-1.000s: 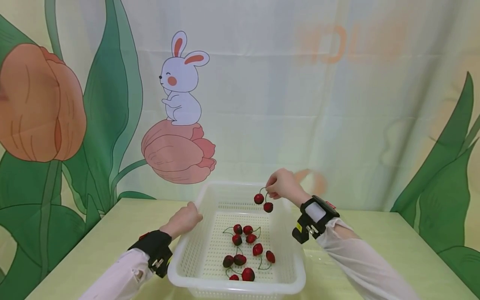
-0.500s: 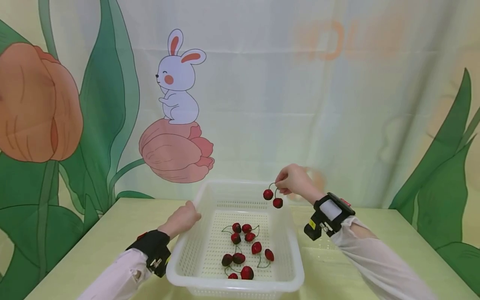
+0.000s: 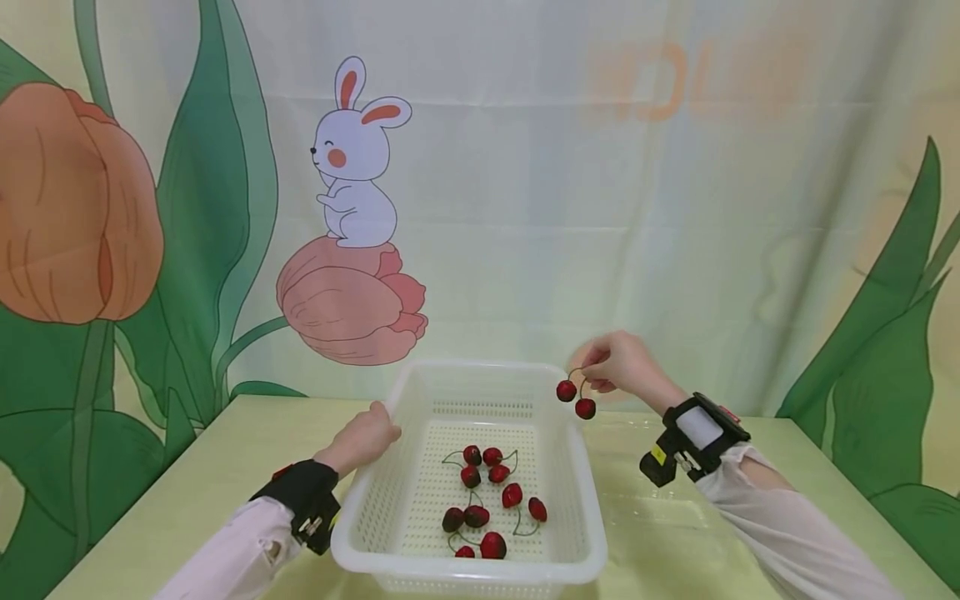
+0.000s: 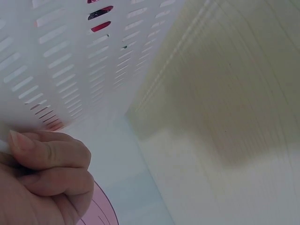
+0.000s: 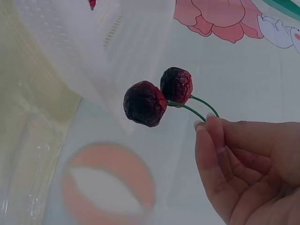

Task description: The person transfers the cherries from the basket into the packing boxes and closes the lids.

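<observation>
A pair of dark red cherries (image 5: 145, 104) on green stems dangles from my right hand (image 3: 624, 367), whose thumb and fingertips pinch the stems. In the head view these cherries hang at the far right corner of a white plastic basket (image 3: 468, 573), overlapping its rim. My left hand (image 3: 365, 439) grips the basket's left rim with curled fingers, and the left wrist view shows that hand (image 4: 47, 173) beside the slotted wall. Several more cherries (image 3: 512, 496) in stemmed pairs lie on the basket's perforated floor.
The basket stands on a table with a pale yellow cover (image 3: 217, 483). To its right lies a shiny transparent sheet or film (image 3: 660, 517). Behind the table hangs a curtain (image 3: 525, 250) printed with a rabbit and tulips.
My right hand has moved right with the cherry pair, from over the basket to its far right corner. The left hand stays on the rim.
</observation>
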{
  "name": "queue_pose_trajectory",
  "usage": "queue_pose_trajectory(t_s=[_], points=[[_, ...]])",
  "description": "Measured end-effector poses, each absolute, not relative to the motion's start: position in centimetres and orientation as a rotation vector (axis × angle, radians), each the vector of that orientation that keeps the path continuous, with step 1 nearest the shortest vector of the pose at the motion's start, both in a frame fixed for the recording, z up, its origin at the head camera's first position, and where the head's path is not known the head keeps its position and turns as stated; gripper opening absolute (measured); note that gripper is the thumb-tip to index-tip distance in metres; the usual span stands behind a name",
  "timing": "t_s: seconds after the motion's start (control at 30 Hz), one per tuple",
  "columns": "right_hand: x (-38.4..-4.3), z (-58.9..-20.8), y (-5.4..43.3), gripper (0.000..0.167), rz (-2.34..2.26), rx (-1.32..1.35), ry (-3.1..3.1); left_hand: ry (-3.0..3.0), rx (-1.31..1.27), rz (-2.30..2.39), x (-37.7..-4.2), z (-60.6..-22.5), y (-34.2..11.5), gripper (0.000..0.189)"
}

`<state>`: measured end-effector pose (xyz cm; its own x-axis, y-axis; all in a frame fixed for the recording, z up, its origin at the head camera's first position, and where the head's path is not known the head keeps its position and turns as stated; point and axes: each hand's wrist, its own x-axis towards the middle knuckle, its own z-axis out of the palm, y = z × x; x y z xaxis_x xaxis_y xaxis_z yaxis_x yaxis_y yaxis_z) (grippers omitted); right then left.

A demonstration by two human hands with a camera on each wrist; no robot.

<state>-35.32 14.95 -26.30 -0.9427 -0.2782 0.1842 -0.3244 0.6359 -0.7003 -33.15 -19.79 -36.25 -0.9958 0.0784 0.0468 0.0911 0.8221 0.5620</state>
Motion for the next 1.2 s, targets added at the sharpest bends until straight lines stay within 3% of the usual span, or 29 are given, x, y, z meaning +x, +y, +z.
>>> queue_pose_trajectory(t_s=[1.2], points=[[-34.9,-29.5,20.1,0.008,1.159,0.543,-2.937,-2.968,-0.133,-0.938,-32.9,-36.1,-19.7,0.034]])
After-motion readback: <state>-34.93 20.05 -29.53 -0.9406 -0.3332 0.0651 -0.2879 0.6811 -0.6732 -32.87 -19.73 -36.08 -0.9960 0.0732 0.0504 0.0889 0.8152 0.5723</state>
